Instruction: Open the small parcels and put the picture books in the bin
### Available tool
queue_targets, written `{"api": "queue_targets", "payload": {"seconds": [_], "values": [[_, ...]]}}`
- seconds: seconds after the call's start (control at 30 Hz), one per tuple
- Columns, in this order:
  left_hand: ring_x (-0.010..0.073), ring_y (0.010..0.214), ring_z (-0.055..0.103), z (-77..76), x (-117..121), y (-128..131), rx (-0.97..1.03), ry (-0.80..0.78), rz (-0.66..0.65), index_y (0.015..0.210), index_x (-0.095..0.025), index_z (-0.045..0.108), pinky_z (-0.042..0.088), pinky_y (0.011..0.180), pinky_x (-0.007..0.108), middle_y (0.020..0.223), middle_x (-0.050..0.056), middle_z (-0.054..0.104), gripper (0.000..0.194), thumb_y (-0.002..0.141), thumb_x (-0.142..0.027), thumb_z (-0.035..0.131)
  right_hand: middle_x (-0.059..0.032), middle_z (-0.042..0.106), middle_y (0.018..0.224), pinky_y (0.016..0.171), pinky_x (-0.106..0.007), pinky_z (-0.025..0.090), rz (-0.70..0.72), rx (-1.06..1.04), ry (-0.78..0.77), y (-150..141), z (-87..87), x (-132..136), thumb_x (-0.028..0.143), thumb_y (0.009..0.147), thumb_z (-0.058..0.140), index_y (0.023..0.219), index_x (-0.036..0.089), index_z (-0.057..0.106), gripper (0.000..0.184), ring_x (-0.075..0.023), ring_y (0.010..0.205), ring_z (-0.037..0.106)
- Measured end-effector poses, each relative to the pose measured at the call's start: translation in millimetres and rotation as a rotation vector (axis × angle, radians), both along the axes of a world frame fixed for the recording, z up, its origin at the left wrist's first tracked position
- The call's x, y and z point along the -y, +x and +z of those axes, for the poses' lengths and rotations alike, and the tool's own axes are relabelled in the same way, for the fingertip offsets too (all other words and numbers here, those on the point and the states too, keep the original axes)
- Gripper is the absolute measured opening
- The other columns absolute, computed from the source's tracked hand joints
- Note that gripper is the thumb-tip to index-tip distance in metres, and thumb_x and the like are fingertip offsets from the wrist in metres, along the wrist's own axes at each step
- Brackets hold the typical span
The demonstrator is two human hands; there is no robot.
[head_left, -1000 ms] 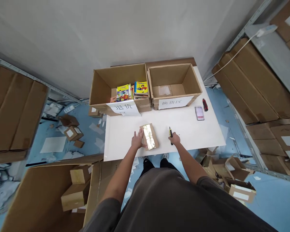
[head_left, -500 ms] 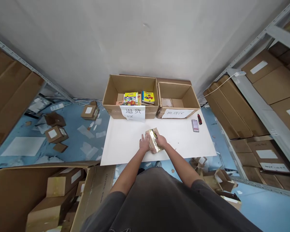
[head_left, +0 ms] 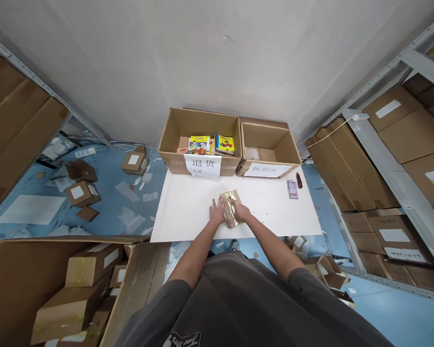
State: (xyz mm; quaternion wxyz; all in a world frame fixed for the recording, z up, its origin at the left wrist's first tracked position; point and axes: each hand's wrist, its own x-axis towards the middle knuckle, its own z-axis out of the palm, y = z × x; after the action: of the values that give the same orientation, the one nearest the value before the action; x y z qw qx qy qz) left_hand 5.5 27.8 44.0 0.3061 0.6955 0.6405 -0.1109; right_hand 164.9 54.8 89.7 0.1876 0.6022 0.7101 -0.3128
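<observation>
The parcel (head_left: 230, 208) is lying on the table (head_left: 188, 205) between the left hand (head_left: 217, 211) and the right hand (head_left: 242, 212), which are both touching it. Beyond the hands, two cartons (head_left: 170, 164) are standing side by side; the left one is holding books (head_left: 199, 145), and paper signs (head_left: 203, 167) are hanging on both fronts. Well right of the right hand, a phone (head_left: 292, 189) is lying just beside a small tool (head_left: 299, 180). Behind and left of the left hand, a large carton (head_left: 32, 253) is holding smaller boxes (head_left: 58, 311). Farther left, loose boxes (head_left: 82, 193) are lying on the floor (head_left: 108, 212). Racks (head_left: 401, 183) are standing at both sides.
</observation>
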Motion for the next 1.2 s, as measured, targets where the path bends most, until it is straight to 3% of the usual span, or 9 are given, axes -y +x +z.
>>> {"api": "queue_targets", "payload": {"seconds": [0.17, 0.3, 0.4, 0.57, 0.8, 0.87, 1.0, 1.1, 1.2], "values": [[0.0495, 0.157, -0.009, 3.5, -0.3, 0.5, -0.036, -0.005, 0.008, 0.166, -0.039, 0.002, 0.026, 0.121, 0.062, 0.176, -0.002, -0.009, 0.143, 0.055, -0.072, 0.085, -0.0190, 0.069, 0.130, 0.090, -0.039, 0.051, 0.006, 0.031, -0.029, -2.7, 6.2, 8.8, 0.031, 0.084, 0.081, 0.166, 0.025, 0.016, 0.105, -0.0339, 0.117, 0.068], [0.0495, 0.157, -0.008, 6.0, -0.1, 3.0, -0.057, 0.005, 0.018, 0.166, -0.039, 0.002, 0.027, 0.121, 0.062, 0.176, -0.002, -0.007, 0.144, 0.053, -0.072, 0.085, -0.0195, 0.068, 0.132, 0.090, -0.040, 0.052, 0.026, 0.031, -0.090, 10.8, 17.4, 28.0, 0.039, 0.090, 0.073, 0.164, 0.024, 0.021, 0.093, -0.0345, 0.119, 0.068], [0.0497, 0.157, -0.008, 6.9, 0.4, 4.4, -0.070, 0.014, 0.026, 0.166, -0.039, 0.002, 0.028, 0.120, 0.061, 0.176, -0.003, -0.007, 0.143, 0.054, -0.074, 0.084, -0.0193, 0.070, 0.127, 0.086, -0.039, 0.053, 0.052, 0.042, -0.131, 27.4, 25.5, 53.4, 0.025, 0.092, 0.064, 0.162, 0.023, 0.027, 0.079, -0.0340, 0.116, 0.069], [0.0519, 0.156, -0.006, 9.8, -2.7, 8.8, -0.128, -0.015, 0.028, 0.166, -0.038, 0.000, 0.030, 0.119, 0.061, 0.176, -0.004, -0.010, 0.145, 0.053, -0.075, 0.083, -0.0197, 0.073, 0.117, 0.078, -0.035, 0.052, 0.090, 0.073, -0.171, 43.8, 38.3, 89.3, 0.009, 0.083, 0.063, 0.158, 0.019, 0.034, 0.081, -0.0338, 0.108, 0.073], [0.0485, 0.157, -0.012, 12.7, -1.8, 19.6, -0.181, 0.016, -0.044, 0.168, -0.028, 0.004, 0.019, 0.125, 0.059, 0.176, 0.005, -0.002, 0.145, 0.055, -0.076, 0.082, -0.0146, 0.075, 0.108, 0.068, -0.030, 0.051, 0.053, 0.010, -0.220, 72.0, 48.6, 98.1, 0.002, 0.074, 0.063, 0.157, 0.024, 0.035, 0.090, -0.0286, 0.087, 0.076], [0.0451, 0.158, -0.014, 13.1, 0.5, 22.9, -0.167, 0.082, -0.098, 0.168, -0.025, 0.009, 0.014, 0.126, 0.058, 0.176, 0.010, 0.001, 0.141, 0.058, -0.074, 0.083, -0.0097, 0.075, 0.106, 0.067, -0.028, 0.051, -0.059, -0.124, -0.210, 94.4, 44.5, 99.3, 0.003, 0.079, 0.059, 0.156, 0.029, 0.036, 0.085, -0.0220, 0.074, 0.075], [0.0425, 0.160, -0.004, 16.5, 2.9, 26.6, -0.067, 0.180, -0.217, 0.163, -0.025, 0.030, 0.016, 0.126, 0.056, 0.174, 0.014, 0.013, 0.117, 0.066, -0.057, 0.087, -0.0073, 0.074, 0.104, 0.063, -0.029, 0.054, -0.495, -0.339, -0.083, 125.8, 19.9, 96.1, 0.015, 0.093, 0.048, 0.162, 0.029, 0.019, 0.077, -0.0171, 0.058, 0.069], [0.0338, 0.159, 0.014, 20.4, 4.1, 29.4, 0.101, 0.139, -0.438, 0.150, -0.033, 0.049, 0.027, 0.124, 0.047, 0.168, 0.006, 0.033, 0.077, 0.079, -0.036, 0.080, -0.0122, 0.072, 0.113, 0.064, -0.032, 0.058, -0.715, -0.388, 0.027, 117.7, -9.7, 88.7, 0.035, 0.097, 0.051, 0.163, 0.022, 0.013, 0.077, -0.0202, 0.066, 0.071], [0.0309, 0.156, 0.024, 23.6, 6.9, 36.1, 0.151, 0.083, -0.529, 0.143, -0.035, 0.057, 0.034, 0.120, 0.043, 0.162, 0.005, 0.042, 0.061, 0.084, -0.029, 0.072, -0.0161, 0.068, 0.125, 0.070, -0.034, 0.060, -0.733, -0.361, 0.057, 94.7, -38.8, 82.9, 0.045, 0.095, 0.057, 0.162, 0.017, 0.014, 0.085, -0.0241, 0.085, 0.074]]}}
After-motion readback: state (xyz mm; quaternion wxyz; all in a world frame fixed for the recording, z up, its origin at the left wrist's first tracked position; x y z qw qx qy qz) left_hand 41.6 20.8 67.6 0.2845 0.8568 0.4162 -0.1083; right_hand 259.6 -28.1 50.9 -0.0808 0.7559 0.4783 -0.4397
